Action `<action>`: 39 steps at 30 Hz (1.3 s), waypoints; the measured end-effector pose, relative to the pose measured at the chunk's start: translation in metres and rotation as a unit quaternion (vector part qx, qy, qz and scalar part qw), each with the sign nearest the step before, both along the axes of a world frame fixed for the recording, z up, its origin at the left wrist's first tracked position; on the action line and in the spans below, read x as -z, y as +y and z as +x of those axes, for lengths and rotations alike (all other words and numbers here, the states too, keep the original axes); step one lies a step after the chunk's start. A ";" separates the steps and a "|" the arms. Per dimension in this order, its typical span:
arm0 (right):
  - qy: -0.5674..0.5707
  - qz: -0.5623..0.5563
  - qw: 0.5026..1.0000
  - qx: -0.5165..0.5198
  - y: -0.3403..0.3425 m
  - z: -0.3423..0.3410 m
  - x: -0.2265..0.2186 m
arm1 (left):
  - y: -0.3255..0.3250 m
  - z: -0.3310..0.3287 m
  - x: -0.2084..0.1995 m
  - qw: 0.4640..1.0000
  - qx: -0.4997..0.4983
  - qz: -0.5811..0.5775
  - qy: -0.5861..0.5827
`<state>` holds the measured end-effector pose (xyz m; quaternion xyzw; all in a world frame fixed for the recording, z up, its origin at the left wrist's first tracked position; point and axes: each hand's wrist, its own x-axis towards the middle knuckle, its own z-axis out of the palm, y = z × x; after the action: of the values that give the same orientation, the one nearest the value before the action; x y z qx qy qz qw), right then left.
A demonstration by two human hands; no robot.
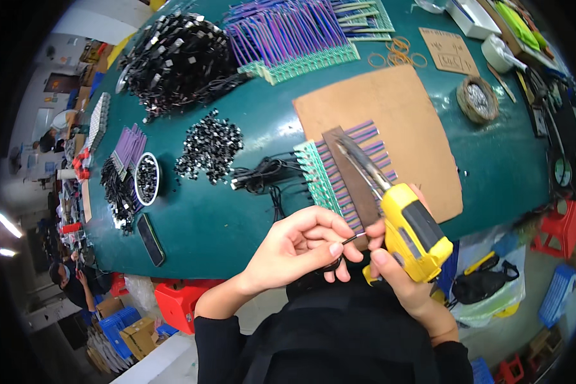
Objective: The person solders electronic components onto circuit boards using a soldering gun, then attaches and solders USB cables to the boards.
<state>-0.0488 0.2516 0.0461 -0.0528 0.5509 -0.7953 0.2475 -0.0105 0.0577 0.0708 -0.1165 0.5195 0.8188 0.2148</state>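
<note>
Over the table's near edge, my left hand (291, 246) pinches a thin black cable (350, 240) by its end. My right hand (403, 285) is wrapped round a yellow soldering gun (400, 221), whose metal tip points away from me over a brown bar (352, 176). Fingertips of the right hand sit close beside the cable's end; whether they touch it I cannot tell. Under the bar lie striped purple wires running from a green circuit board strip (315, 176). A brown cardboard sheet (422, 128) lies beneath them. Left of the strip rests a bundle of black cables (262, 174).
Across the green table (217, 221) are a large heap of black cables (179, 64), a pile of small black parts (211, 147), and purple-wired boards (288, 38). A phone (150, 240), white bowl (138, 185), rubber bands (400, 51) and round tin (477, 99) also lie there.
</note>
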 end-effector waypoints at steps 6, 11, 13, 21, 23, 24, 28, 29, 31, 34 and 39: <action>0.014 0.000 1.000 -0.017 0.006 0.010 0.003 | 0.013 0.013 0.008 0.998 0.045 0.032 -0.002; 0.156 0.088 0.984 -0.006 0.004 0.018 0.010 | 0.024 0.017 0.015 0.925 -0.010 -0.290 0.244; 0.243 0.117 0.963 0.017 0.001 0.018 0.011 | 0.028 0.016 0.021 0.793 -0.040 -0.463 0.395; 0.297 0.138 0.944 0.036 -0.005 0.021 0.022 | 0.029 0.022 0.024 0.893 -0.063 -0.358 0.266; 0.300 0.158 0.940 0.049 -0.006 0.022 0.023 | 0.033 0.021 0.023 0.887 -0.079 -0.375 0.259; 0.287 0.142 0.946 0.041 -0.005 0.021 0.021 | 0.033 0.020 0.023 0.888 -0.079 -0.373 0.257; 0.340 0.174 0.923 0.052 -0.006 0.017 0.022 | 0.031 0.018 0.021 0.840 -0.080 -0.429 0.321; 0.339 0.177 0.923 0.052 -0.006 0.017 0.021 | 0.030 0.017 0.020 0.856 -0.057 -0.416 0.301; 0.271 0.153 0.950 0.040 -0.006 0.019 0.020 | 0.031 0.020 0.021 0.870 -0.037 -0.405 0.277; 0.161 0.086 0.983 0.004 -0.004 0.022 0.018 | 0.039 0.027 0.026 0.988 -0.100 -0.106 0.042; 0.189 0.143 0.972 0.014 0.000 0.023 0.020 | 0.031 0.026 0.033 0.982 -0.153 -0.085 0.068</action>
<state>-0.0258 0.2518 0.0265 -0.1582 0.6963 -0.6874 0.1331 0.0151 0.0889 0.0378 -0.1562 0.5767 0.8008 0.0405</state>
